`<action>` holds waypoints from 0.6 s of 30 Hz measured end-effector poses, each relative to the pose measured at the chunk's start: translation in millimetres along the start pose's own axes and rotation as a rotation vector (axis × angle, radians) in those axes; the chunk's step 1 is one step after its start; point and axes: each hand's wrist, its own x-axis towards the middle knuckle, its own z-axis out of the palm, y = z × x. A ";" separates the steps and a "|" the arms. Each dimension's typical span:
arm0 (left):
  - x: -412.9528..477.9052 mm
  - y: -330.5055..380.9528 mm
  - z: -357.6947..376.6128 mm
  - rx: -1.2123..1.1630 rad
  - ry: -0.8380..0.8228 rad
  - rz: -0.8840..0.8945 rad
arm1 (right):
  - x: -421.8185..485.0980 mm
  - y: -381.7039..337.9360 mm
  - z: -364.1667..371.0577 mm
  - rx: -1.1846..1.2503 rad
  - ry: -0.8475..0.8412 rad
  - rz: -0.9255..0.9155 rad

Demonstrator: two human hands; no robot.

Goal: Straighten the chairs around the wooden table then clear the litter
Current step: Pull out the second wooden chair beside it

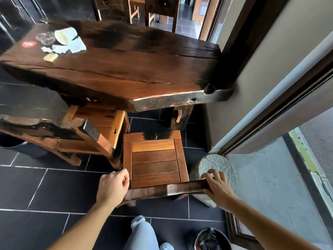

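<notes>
Both hands at the top rail of the near chair (155, 159).
Right hand (218, 186) clasping the rail's right end, fingers over its far side; left hand (112, 184) curled at the left end, hold impossible to tell. Beyond, second chair (100, 121) to the left, partly under the wooden table (135, 56). Litter (68, 42) heaped on the far left end of the tabletop.

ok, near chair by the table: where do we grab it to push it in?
Grip the backrest's top rail, a hand at each end, from behind: it's a horizontal bar on the near side, and the seat faces the table.
</notes>
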 end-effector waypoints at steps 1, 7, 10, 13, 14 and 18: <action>8.2 -3.5 -0.8 -0.001 -0.002 -0.004 | 9.4 -1.5 -1.9 -0.006 -0.007 -0.002; 63.5 -12.4 -13.8 -0.044 -0.017 -0.033 | 66.5 -6.4 -24.0 0.012 -0.012 0.011; 90.5 -15.5 -19.4 -0.068 -0.048 -0.075 | 92.0 -9.0 -35.1 0.017 0.003 0.013; 118.7 -20.1 -25.7 -0.084 -0.078 -0.093 | 115.9 -11.6 -42.3 0.028 0.027 0.018; 128.2 -22.0 -28.0 -0.085 -0.082 -0.089 | 123.0 -13.2 -45.2 0.031 0.024 0.034; 160.2 -36.2 -33.7 -0.072 -0.103 -0.067 | 146.6 -24.3 -51.1 0.038 0.013 0.091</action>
